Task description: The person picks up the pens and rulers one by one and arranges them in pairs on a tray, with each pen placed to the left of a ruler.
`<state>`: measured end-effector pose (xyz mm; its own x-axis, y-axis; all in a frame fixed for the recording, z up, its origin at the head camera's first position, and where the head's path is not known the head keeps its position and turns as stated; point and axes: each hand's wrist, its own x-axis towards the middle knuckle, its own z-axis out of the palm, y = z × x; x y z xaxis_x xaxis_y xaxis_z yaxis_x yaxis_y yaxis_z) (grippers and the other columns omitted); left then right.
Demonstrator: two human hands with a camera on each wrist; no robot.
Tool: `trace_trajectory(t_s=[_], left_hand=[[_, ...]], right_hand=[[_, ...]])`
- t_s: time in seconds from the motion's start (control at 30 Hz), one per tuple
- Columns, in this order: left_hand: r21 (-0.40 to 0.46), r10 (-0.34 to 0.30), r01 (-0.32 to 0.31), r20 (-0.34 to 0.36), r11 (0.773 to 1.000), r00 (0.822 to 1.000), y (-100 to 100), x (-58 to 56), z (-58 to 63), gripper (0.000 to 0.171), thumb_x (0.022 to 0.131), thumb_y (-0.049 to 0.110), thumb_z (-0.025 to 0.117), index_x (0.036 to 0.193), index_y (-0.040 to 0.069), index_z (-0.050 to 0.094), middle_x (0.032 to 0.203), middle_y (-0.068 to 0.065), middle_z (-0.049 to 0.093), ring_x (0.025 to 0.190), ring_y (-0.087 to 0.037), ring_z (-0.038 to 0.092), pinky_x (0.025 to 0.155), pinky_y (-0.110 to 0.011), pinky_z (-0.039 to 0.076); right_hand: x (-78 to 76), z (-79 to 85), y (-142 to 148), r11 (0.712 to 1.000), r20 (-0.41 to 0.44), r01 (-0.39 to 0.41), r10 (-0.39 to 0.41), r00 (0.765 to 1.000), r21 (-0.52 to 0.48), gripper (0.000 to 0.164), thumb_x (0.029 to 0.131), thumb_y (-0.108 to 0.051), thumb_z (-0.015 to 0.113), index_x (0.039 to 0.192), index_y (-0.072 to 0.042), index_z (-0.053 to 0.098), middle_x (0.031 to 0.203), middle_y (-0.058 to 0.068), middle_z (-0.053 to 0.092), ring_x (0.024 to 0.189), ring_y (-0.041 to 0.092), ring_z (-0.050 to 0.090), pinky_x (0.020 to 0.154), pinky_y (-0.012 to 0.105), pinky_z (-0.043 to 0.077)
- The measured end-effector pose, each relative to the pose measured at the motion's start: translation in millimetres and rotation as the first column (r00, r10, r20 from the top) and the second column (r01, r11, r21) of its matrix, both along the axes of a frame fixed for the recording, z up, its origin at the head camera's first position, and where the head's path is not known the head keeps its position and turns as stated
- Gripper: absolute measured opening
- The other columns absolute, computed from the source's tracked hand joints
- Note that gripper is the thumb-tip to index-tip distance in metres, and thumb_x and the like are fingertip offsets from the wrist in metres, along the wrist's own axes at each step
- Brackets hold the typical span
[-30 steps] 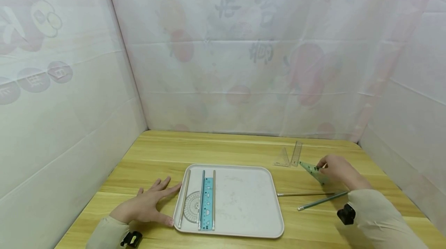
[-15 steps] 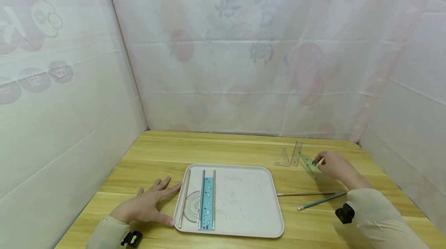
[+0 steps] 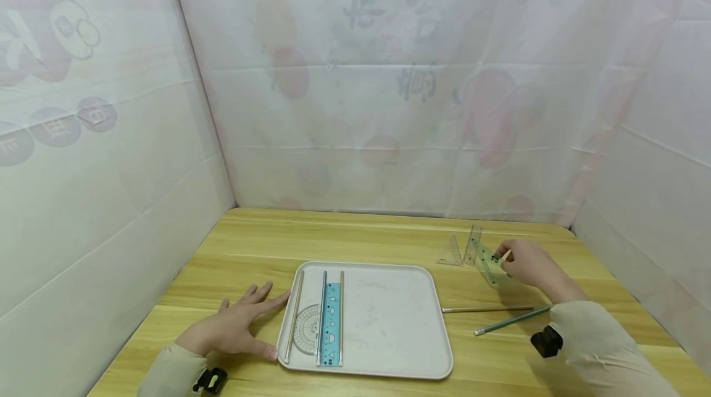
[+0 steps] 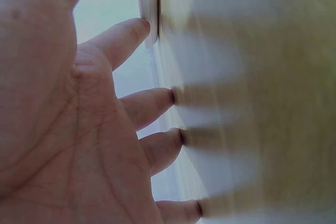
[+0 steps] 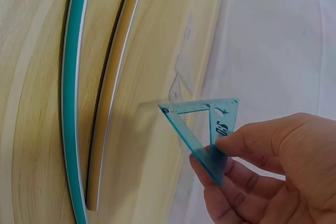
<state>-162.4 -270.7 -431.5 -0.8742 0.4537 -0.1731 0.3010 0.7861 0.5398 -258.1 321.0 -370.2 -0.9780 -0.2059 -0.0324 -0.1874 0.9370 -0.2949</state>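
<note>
My right hand (image 3: pixel 530 267) pinches a translucent green set square (image 5: pixel 223 124) between thumb and fingers, and holds it tilted over the table's right side. In the head view that set square (image 3: pixel 487 261) partly overlaps a clear ruler (image 3: pixel 473 244). A clear set square (image 3: pixel 452 255) lies left of the ruler. With fingers spread, my left hand (image 3: pixel 233 326) rests by the left edge of a white tray (image 3: pixel 389 323), its index finger and thumb at the rim. Along the tray's left part lie a blue ruler (image 3: pixel 331 329), a clear protractor (image 3: pixel 305 330) and several pencils (image 3: pixel 341 317).
Right of the tray, a gold pencil (image 3: pixel 489 309) and a green pencil (image 3: pixel 511 321) lie on the wooden table (image 3: pixel 333 236), their far ends close together. White printed curtains (image 3: pixel 389 107) enclose the back and both sides.
The right hand has shifted slightly left and away from me, turning the green set square toward the clear ruler. The left hand and the tray have stayed still.
</note>
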Motion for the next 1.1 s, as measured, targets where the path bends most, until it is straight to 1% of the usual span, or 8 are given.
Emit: trace_trajectory(t_s=[0.2, 0.3, 0.5, 0.7, 0.83, 0.97, 1.1], left_hand=[[-0.007, 0.001, -0.001, -0.001, 1.000, 1.000, 0.3, -0.9, -0.4, 0.108, 0.078, 0.056, 0.092, 0.168, 0.027, 0.039, 0.176, -0.031, 0.017, 0.156, -0.070, 0.010, 0.105, -0.099, 0.004], [-0.009, 0.004, -0.004, 0.000, 1.000, 1.000, 0.5, -1.2, -0.7, 0.109, 0.077, 0.056, 0.092, 0.168, 0.027, 0.038, 0.177, -0.030, 0.017, 0.157, -0.069, 0.010, 0.106, -0.099, 0.004], [-0.015, 0.001, -0.001, -0.008, 1.000, 1.000, 0.3, -1.9, -2.0, 0.109, 0.077, 0.057, 0.092, 0.168, 0.027, 0.038, 0.177, -0.030, 0.018, 0.157, -0.069, 0.011, 0.106, -0.099, 0.004], [-0.014, 0.002, -0.002, -0.009, 1.000, 1.000, 1.1, -2.5, -2.8, 0.109, 0.077, 0.057, 0.091, 0.168, 0.027, 0.039, 0.176, -0.030, 0.018, 0.157, -0.069, 0.011, 0.106, -0.099, 0.004], [-0.014, 0.003, -0.003, -0.010, 1.000, 1.000, 1.6, -2.6, -3.2, 0.109, 0.077, 0.057, 0.091, 0.168, 0.027, 0.039, 0.177, -0.030, 0.018, 0.157, -0.069, 0.011, 0.106, -0.099, 0.004], [-0.014, 0.004, -0.004, -0.012, 1.000, 1.000, 1.9, -3.0, -3.6, 0.109, 0.077, 0.057, 0.092, 0.168, 0.028, 0.038, 0.177, -0.030, 0.018, 0.157, -0.069, 0.011, 0.107, -0.098, 0.004], [-0.016, 0.007, -0.007, -0.011, 1.000, 1.000, 1.9, -3.3, -3.7, 0.109, 0.077, 0.057, 0.092, 0.168, 0.029, 0.038, 0.177, -0.029, 0.018, 0.157, -0.068, 0.011, 0.107, -0.098, 0.004]], right_hand=[[1.0, -1.2, -4.8, 0.999, -0.012, -0.011, 0.010, 1.000, -0.046, 0.019, 0.096, 0.000, 0.063, 0.112, 0.009, 0.070, 0.090, 0.016, 0.073, 0.073, 0.020, 0.067, 0.062, 0.037, 0.053], [0.7, -2.9, -7.4, 0.998, -0.021, -0.021, 0.020, 1.000, -0.052, 0.019, 0.096, 0.000, 0.063, 0.111, 0.009, 0.070, 0.088, 0.014, 0.072, 0.071, 0.019, 0.065, 0.062, 0.037, 0.053], [1.1, -5.2, -15.7, 0.997, -0.026, -0.023, 0.021, 0.999, -0.077, 0.020, 0.095, 0.000, 0.062, 0.111, 0.008, 0.070, 0.089, 0.013, 0.071, 0.072, 0.019, 0.060, 0.061, 0.034, 0.049], [1.3, -6.8, -24.7, 0.997, -0.071, -0.029, 0.024, 0.997, -0.077, 0.019, 0.094, -0.001, 0.063, 0.109, 0.009, 0.070, 0.090, 0.013, 0.072, 0.076, 0.020, 0.063, 0.065, 0.036, 0.052], [3.0, -8.5, -30.2, 0.996, -0.086, -0.031, 0.023, 0.996, -0.084, 0.020, 0.094, 0.000, 0.064, 0.109, 0.009, 0.071, 0.090, 0.012, 0.071, 0.076, 0.019, 0.061, 0.066, 0.035, 0.052], [4.7, -8.6, -35.0, 0.995, -0.096, -0.033, 0.023, 0.995, -0.095, 0.018, 0.093, -0.001, 0.065, 0.108, 0.007, 0.071, 0.088, 0.010, 0.072, 0.075, 0.018, 0.061, 0.063, 0.033, 0.049], [6.8, -9.9, -39.4, 0.993, -0.095, -0.045, 0.035, 0.995, -0.109, 0.018, 0.092, -0.002, 0.065, 0.107, 0.004, 0.072, 0.087, 0.008, 0.072, 0.075, 0.017, 0.062, 0.062, 0.032, 0.050]])
